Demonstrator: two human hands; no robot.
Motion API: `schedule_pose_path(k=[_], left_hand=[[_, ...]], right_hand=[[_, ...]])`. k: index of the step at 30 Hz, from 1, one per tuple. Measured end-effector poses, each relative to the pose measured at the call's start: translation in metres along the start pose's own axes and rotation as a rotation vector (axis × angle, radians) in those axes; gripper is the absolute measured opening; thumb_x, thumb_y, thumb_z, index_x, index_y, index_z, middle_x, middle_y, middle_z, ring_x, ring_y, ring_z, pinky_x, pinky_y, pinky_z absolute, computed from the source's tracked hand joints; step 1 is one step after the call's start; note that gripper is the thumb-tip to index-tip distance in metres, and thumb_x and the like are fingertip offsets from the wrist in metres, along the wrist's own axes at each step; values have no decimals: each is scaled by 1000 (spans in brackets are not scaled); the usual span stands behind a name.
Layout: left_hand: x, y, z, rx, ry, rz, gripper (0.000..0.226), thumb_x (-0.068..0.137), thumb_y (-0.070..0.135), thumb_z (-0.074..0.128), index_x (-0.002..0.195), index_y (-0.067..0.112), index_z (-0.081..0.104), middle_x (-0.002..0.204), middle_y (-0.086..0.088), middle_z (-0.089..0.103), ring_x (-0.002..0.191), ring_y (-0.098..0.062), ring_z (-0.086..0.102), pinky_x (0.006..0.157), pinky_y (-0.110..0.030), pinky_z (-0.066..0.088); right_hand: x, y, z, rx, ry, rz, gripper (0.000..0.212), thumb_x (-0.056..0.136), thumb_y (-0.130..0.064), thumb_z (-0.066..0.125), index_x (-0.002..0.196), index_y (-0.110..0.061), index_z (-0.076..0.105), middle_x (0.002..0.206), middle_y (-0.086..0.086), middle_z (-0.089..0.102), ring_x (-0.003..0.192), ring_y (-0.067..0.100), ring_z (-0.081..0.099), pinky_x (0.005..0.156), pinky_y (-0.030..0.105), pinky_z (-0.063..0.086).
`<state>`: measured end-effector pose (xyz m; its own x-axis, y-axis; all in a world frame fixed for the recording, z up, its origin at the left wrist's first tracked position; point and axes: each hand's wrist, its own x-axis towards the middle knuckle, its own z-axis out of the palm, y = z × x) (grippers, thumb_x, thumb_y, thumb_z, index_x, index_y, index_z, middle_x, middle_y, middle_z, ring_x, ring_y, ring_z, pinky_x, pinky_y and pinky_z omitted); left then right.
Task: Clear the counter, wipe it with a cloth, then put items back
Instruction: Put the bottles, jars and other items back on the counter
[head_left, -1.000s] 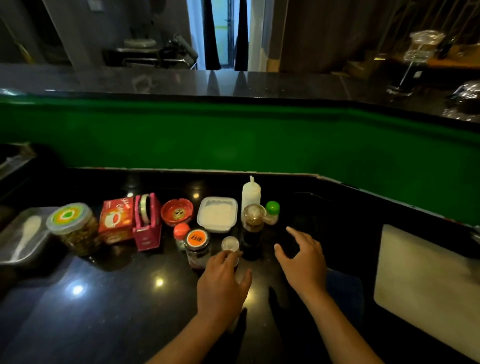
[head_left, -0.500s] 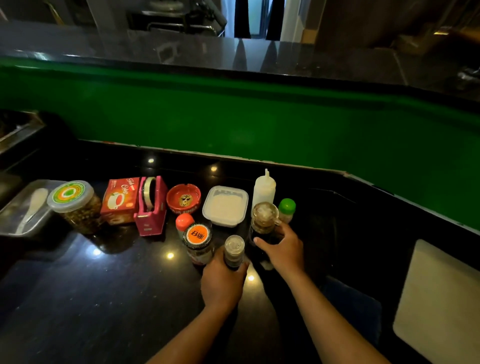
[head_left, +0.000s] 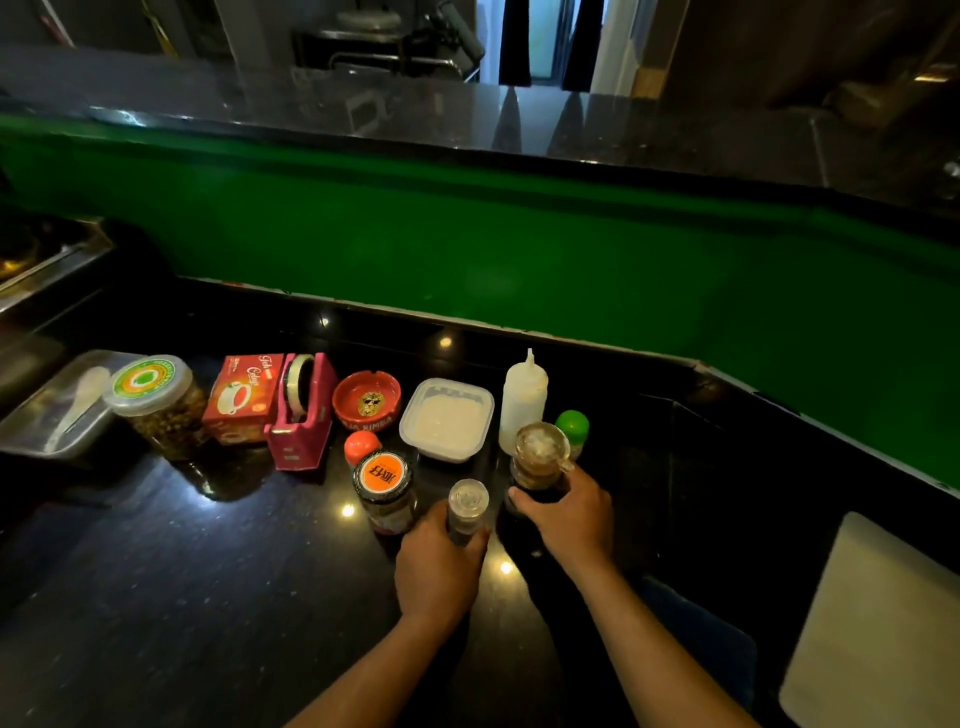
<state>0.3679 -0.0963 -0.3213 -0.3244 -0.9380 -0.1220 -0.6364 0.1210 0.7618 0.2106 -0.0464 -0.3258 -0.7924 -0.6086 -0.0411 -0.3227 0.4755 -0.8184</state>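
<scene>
Bench (head_left: 156, 597), black, polished and glossy with lamp glints, runs across the lower frame and is still crowded, so by my reading the clearing step is in hand and wiping has not begun.

Far left lies a steel tray (head_left: 31, 431) with a pale spoon in it. Next stands a clear plastic tub (head_left: 156, 410) of brown bits under a printed lid, then a red card tea box (head_left: 241, 397), a pink tape dispenser (head_left: 301, 415) and a round red ashtray (head_left: 367, 402). In front of these is a small orange-capped bottle (head_left: 362, 446) and a dark glass jar (head_left: 384, 491) with an orange lid.

Lower centre, the left hand (head_left: 436, 577) is wrapped round a slim grinder (head_left: 466, 512) with a clear cap. Behind sits a square lidded plastic box (head_left: 447, 420) of something white, and a soft white squeeze bottle (head_left: 523, 402) with a pointed nozzle. The right hand (head_left: 569, 522) grips a dark sauce bottle (head_left: 537, 465) topped by a clear spout; a green-capped bottle (head_left: 572, 428) stands just behind.

Lower right, a dark blue cloth (head_left: 701, 639) lies near a white board (head_left: 878, 634).

Next, I judge, both bottles want lifting straight up and carrying clear without knocking their close neighbours; the glass looks smooth and slippery.
</scene>
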Motion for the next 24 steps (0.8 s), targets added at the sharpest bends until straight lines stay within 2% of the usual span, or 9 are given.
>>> schedule_pose_path(k=[5,8,10,12,15,18,21,24], left_hand=[[0,20,-11,-14,-33,127,32,82,44,76,109,29,67,88,20,65,81,4,62,74,-22,53],[12,55,-27,-22,-28,281,34,76,56,72,98,31,68,84,17,70,77,0,65,70,-29,57],[25,87,-40,-32,-18,361,36,69,59,68,89,29,68,74,11,69,71,-5,66,66,-35,56],[40,124,-52,-60,5,435,37,66,57,68,87,27,69,69,10,68,68,-7,66,63,-33,53],[59,186,-71,-107,25,551,30,69,50,74,84,25,69,70,11,67,66,-5,64,60,-30,50],[77,248,-88,-127,35,642,26,70,47,77,85,26,71,74,12,69,69,-4,64,63,-28,52],[95,306,-100,-94,26,722,26,71,50,74,85,28,70,74,13,69,68,-5,64,61,-29,53],[116,356,-105,-75,32,779,26,72,52,71,79,28,69,71,11,68,67,-6,64,60,-30,53]], right_hand=[[-13,-6,-44,10,91,-27,54,65,-50,86,113,-30,70,108,-8,71,101,14,65,83,30,53],[-11,-23,-76,53,210,-57,50,57,-56,84,101,-34,72,95,-13,73,91,10,68,81,32,56],[-5,-39,-99,76,283,-97,49,54,-57,81,97,-35,72,90,-15,73,86,5,68,77,29,56],[2,-60,-125,98,334,-162,45,59,-50,83,99,-34,72,90,-17,73,85,-1,67,75,23,53],[17,-95,-163,149,405,-255,34,64,-41,86,94,-36,72,87,-20,72,83,-6,67,72,16,51],[36,-128,-199,172,459,-307,32,66,-33,89,90,-39,69,85,-22,70,81,-10,65,69,12,48],[61,-156,-236,167,514,-336,33,66,-34,88,93,-37,70,85,-21,70,80,-9,65,70,16,49],[91,-181,-272,163,577,-367,31,68,-38,87,94,-35,70,88,-17,71,83,0,67,72,23,54]])
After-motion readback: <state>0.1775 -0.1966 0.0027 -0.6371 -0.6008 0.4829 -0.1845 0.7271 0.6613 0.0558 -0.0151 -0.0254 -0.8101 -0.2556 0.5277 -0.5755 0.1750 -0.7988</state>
